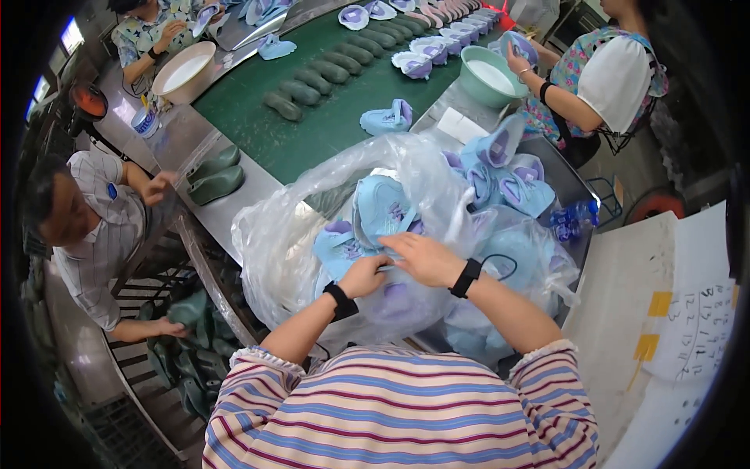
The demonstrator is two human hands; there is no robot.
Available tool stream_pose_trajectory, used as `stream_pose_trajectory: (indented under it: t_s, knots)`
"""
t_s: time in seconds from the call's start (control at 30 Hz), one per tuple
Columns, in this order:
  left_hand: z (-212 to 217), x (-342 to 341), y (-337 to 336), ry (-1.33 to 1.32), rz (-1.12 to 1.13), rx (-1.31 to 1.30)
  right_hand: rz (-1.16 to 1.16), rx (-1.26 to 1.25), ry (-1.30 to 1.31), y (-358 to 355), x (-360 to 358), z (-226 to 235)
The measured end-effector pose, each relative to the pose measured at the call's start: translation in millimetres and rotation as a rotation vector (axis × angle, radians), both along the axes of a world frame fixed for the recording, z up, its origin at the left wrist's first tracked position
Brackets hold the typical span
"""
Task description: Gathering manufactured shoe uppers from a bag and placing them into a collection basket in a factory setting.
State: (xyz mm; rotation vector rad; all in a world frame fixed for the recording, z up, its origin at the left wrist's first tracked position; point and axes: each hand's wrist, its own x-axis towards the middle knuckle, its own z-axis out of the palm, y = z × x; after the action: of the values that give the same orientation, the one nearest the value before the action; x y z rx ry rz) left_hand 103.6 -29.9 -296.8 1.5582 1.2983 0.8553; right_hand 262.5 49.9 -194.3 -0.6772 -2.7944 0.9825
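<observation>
Both my hands are close together over a clear plastic bag (pixel 269 234) of light blue shoe uppers. A light blue upper with purple laces (pixel 379 205) stands upright just beyond my fingers. At its lower edge, the fingers of my left hand (pixel 364 277) are pinched. Close by on its right, my right hand (pixel 426 259) grips the same edge with its thumb and fingertips. Exactly what lies between the fingertips is partly hidden. Another light blue upper (pixel 337 244) rests in the bag to the left, touching the first one. Each wrist wears a black band.
Ahead runs a green conveyor belt (pixel 320 117) with rows of dark green shoe lasts (pixel 332 72) and uppers. More uppers (pixel 525 186) are heaped at right. A green basin (pixel 488 76) stands near a co-worker. At left, another person (pixel 101 211) reaches into a rack of lasts (pixel 191 352).
</observation>
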Motion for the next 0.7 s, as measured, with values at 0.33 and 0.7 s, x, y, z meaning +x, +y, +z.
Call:
stream_pose_trajectory:
  t_s: [0.33, 0.7]
  knots:
    - [58.5, -120.0, 2.6, -1.141, 0.192, 0.049, 0.167, 0.211, -0.701, 15.2, 83.5, -19.2]
    - [71.1, -59.4, 48.0, -0.533, -0.019, -0.204, -0.473, -1.034, 0.153, -8.3, 24.1, -32.7]
